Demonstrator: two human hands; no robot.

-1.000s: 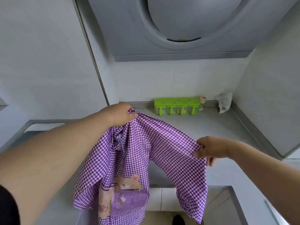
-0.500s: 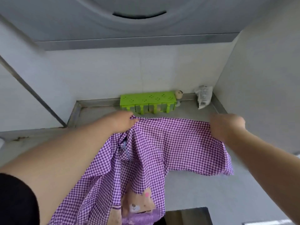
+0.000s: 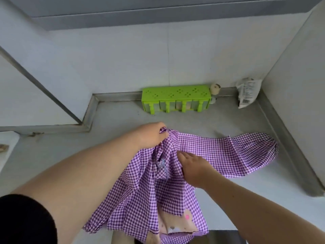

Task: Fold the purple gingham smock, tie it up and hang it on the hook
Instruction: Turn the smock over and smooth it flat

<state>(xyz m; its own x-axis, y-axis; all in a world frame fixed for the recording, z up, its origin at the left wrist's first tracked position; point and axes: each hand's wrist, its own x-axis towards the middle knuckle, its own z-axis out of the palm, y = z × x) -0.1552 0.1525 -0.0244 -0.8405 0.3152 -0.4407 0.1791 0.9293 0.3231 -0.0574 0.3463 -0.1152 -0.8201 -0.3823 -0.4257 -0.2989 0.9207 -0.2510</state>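
Item one: our left hand, in front of the green rack, pinches a bunch of cloth at the top of the smock.

Item two: the smock, purple gingham, lies on the grey counter in front of the rack, its bear patch hanging over the near edge.

Item three: our right hand, nearer to us than the rack, rests on the cloth; we cannot tell whether its fingers pinch it.

Item four: one sleeve, spread flat on the counter, right of the hands.

Item five: a small jar touching the rack's right end; a plastic packet further right, in the corner.
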